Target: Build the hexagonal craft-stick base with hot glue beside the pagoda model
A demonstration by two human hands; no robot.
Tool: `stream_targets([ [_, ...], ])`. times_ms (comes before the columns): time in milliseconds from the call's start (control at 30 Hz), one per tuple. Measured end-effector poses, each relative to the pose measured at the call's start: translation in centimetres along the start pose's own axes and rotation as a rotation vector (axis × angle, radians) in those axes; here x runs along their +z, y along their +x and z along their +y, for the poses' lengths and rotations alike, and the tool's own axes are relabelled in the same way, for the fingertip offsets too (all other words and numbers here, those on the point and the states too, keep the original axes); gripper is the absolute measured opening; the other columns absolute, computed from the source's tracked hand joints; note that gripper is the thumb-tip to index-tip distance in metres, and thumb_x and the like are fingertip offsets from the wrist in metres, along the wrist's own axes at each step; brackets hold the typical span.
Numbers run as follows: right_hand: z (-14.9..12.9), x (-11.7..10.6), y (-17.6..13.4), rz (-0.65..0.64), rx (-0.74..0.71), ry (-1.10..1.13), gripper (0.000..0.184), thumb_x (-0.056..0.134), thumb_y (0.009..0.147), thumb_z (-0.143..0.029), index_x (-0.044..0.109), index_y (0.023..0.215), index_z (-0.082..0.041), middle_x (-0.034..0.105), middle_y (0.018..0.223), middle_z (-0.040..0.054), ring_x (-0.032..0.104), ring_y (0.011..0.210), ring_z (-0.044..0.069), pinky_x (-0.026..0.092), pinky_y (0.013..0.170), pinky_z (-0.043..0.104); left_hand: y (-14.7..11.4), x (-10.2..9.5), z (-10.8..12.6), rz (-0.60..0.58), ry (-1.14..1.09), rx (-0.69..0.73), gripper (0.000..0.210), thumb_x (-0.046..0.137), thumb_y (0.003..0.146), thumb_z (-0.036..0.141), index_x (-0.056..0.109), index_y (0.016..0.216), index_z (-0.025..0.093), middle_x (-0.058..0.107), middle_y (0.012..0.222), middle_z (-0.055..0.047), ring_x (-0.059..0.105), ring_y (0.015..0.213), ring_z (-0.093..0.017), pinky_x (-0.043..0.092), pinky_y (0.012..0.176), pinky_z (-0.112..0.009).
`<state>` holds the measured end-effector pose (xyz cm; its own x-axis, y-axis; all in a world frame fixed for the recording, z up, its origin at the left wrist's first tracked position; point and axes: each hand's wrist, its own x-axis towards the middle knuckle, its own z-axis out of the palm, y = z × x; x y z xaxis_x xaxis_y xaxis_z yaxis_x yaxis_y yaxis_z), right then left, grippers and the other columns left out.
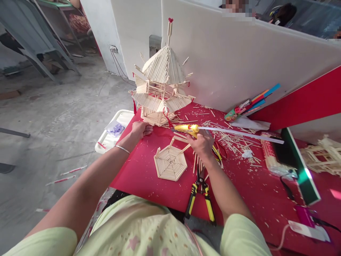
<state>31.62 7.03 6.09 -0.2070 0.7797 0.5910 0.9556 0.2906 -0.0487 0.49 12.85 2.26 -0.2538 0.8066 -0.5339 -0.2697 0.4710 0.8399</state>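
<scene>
My right hand [203,144] is wrapped around a yellow hot glue gun [186,128], with a long clear glue stick [239,134] sticking out of its back. The gun's nozzle points left, close to the base of a pagoda model [160,103] built from thin wooden sticks. At the left edge of that base rests my left hand [142,130], its fingers curled in; whether they pinch anything is hidden. Nearer to me lies a flat octagon-like stick panel [171,163] with a few short posts at its rim. Red tassels [167,115] hang from the model's roof corners.
Yellow-and-black cutters [201,193] lie at the table's front edge. Loose sticks [231,142] and scraps litter the red table [144,177]. A white tray [102,140] is at left, and a phone [283,152] at right. A white partition [226,53] stands behind.
</scene>
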Motion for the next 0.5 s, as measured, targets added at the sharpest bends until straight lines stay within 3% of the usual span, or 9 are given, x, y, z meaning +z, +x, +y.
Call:
stream_targets([
  [300,-0.36,0.24,0.21,-0.040,0.058,0.026,0.035,0.066,0.092,-0.048,0.078,0.084,-0.016,0.079,0.089,0.0114,0.070,0.076,0.021,0.049,0.071,0.030,-0.25,0.16,0.22,0.003,0.046,0.020,0.022,0.072,0.079,0.021,0.071,0.099,0.012,0.070,0.059,-0.008,0.066,0.049,-0.015,0.058,0.052,-0.024],
  [500,-0.27,-0.19,0.11,-0.015,0.039,0.032,0.036,0.065,0.093,-0.048,0.077,0.085,-0.015,0.079,0.092,0.0124,0.070,0.079,0.021,0.049,0.073,0.030,-0.97,-0.54,-0.44,0.008,0.135,0.083,0.013,0.070,0.079,0.025,0.069,0.084,0.013,0.071,0.063,-0.011,0.068,0.050,-0.018,0.060,0.052,-0.028],
])
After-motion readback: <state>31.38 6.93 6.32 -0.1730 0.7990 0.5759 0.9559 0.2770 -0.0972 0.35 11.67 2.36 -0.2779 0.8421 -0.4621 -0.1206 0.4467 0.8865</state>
